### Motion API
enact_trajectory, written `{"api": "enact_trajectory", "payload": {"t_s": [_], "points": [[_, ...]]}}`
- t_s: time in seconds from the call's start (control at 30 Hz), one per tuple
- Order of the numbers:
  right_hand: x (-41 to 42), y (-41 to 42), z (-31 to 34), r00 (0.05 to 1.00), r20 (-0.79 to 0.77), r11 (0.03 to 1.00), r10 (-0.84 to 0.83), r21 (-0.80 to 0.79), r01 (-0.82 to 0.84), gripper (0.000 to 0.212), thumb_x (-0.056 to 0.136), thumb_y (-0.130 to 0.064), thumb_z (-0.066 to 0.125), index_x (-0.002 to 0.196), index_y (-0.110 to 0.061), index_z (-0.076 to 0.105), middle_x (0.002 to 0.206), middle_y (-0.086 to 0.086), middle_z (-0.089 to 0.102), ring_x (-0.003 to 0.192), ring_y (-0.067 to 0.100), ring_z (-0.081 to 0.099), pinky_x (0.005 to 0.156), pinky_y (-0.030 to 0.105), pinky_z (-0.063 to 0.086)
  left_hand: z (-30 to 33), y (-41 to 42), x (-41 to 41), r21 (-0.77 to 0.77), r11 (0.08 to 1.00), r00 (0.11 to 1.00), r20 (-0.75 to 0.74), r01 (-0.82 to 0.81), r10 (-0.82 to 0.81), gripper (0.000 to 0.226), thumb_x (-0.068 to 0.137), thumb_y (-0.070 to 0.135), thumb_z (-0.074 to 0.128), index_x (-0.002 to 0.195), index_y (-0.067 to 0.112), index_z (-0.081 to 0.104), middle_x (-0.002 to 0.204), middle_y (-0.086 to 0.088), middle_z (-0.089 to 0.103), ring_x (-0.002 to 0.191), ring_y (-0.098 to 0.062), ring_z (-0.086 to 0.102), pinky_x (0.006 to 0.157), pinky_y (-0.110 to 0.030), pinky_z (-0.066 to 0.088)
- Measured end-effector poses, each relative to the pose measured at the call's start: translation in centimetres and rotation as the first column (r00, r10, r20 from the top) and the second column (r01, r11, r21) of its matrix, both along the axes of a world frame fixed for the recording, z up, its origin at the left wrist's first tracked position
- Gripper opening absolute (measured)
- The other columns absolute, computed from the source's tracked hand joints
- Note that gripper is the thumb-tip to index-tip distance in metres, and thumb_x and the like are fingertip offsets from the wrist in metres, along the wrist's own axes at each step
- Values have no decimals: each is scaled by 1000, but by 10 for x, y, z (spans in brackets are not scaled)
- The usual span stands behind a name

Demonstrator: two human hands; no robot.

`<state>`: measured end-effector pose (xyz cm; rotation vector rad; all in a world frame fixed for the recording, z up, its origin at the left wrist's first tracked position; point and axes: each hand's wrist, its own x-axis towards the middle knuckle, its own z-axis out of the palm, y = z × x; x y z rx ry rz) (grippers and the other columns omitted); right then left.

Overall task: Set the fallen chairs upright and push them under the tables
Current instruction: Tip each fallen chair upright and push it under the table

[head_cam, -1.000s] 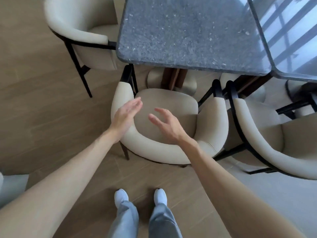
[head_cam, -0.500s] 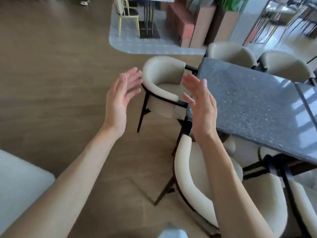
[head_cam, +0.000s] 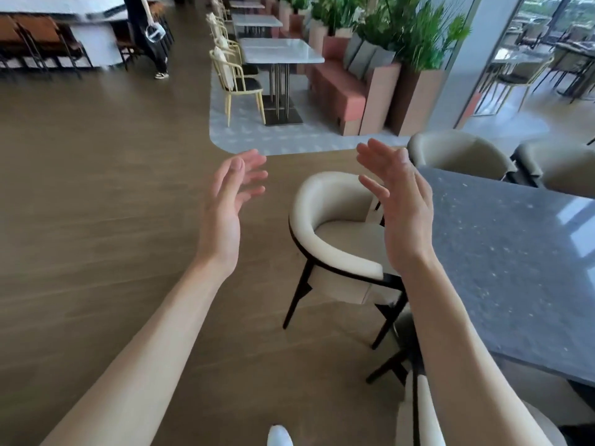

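A cream upholstered chair (head_cam: 328, 217) with black legs stands upright at the end of the dark stone table (head_cam: 515, 268), its seat partly under the tabletop. Another cream chair (head_cam: 421, 410) stands upright at the near side, mostly hidden behind my right forearm. Two more cream chairs (head_cam: 460, 152) stand at the table's far side. My left hand (head_cam: 228, 201) is raised in the air over bare floor, fingers relaxed, holding nothing. My right hand (head_cam: 399, 204) is raised in front of the end chair, palm facing left, also holding nothing.
Wide wooden floor (head_cam: 96, 204) lies to the left. Farther back stand a white table (head_cam: 280, 49) with yellow metal chairs (head_cam: 231, 78), a pink bench (head_cam: 338, 88) and planters with green plants (head_cam: 418, 37). A person's legs (head_cam: 154, 43) show at the far left.
My view has lifted from the near chair up to the room. Both hands have risen off the chair and now hover open in the air.
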<state>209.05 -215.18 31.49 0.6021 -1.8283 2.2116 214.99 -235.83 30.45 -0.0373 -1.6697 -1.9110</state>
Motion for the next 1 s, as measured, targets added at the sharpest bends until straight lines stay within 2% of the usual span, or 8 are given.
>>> {"api": "enact_trajectory", "payload": {"t_s": [0.17, 0.4, 0.53, 0.63, 0.73, 0.8, 0.87, 1.0], "points": [[-90, -91, 13, 1000, 22, 1000, 10, -12, -10, 42, 103, -38, 40, 126, -13, 65, 128, 4, 70, 122, 15, 64, 107, 48, 48, 12, -80, -101, -29, 999, 1000, 11, 17, -16, 34, 102, 36, 42, 117, 18, 66, 125, -8, 69, 111, -24, 65, 97, -40, 52], [-234, -207, 9, 998, 39, 998, -58, 12, 57, 47, 99, -42, 46, 125, -9, 67, 125, 5, 71, 121, 17, 65, 106, 50, 49, -12, -218, -255, -63, 991, 993, -1, 120, -121, 35, 101, 43, 45, 115, 21, 69, 129, -10, 68, 120, -32, 62, 102, -46, 49], [-313, -262, 2, 985, 70, 983, -159, -82, 164, 44, 98, -42, 48, 120, -10, 69, 123, 7, 72, 117, 20, 67, 100, 44, 54, -26, -300, -365, -126, 956, 963, -23, 263, -268, 64, 100, 50, 48, 129, -6, 56, 132, -19, 62, 116, -29, 61, 99, -41, 49], [-365, -299, 10, 951, 131, 946, -280, -133, 297, 40, 97, -37, 47, 118, -12, 69, 122, 10, 72, 117, 22, 67, 100, 44, 54, -7, -345, -447, -182, 904, 920, 10, 387, -392, 59, 107, 37, 37, 135, -14, 46, 135, -27, 56, 116, -27, 58, 100, -42, 48], [-408, -320, 23, 915, 116, 896, -387, -186, 403, 34, 97, -35, 48, 114, -15, 70, 121, 11, 72, 116, 23, 68, 99, 44, 54, 22, -360, -523, -188, 860, 876, -3, 474, -483, 83, 92, 63, 53, 134, -9, 51, 136, -25, 57, 117, -28, 59, 100, -42, 49], [-435, -328, 29, 882, 123, 862, -455, -188, 471, 33, 97, -33, 48, 113, -16, 71, 121, 12, 72, 116, 23, 68, 98, 43, 55, 38, -359, -565, -188, 834, 849, 1, 519, -528, 89, 85, 69, 58, 131, -6, 54, 134, -24, 59, 117, -30, 60, 100, -45, 48], [-464, -330, 30, 847, 117, 822, -519, -204, 531, 32, 97, -32, 48, 112, -15, 71, 120, 11, 73, 115, 24, 68, 96, 42, 55, 40, -357, -608, -214, 789, 808, 2, 576, -589, 83, 87, 68, 58, 128, -4, 57, 133, -23, 61, 120, -36, 59, 103, -51, 45], [-538, -337, 15, 794, 97, 761, -600, -234, 604, 29, 97, -29, 50, 112, -15, 72, 118, 10, 74, 114, 27, 69, 92, 39, 55, 16, -357, -698, -214, 703, 722, 17, 679, -692, 45, 101, 46, 46, 122, 10, 63, 132, -14, 64, 125, -34, 59, 108, -56, 43]]}}
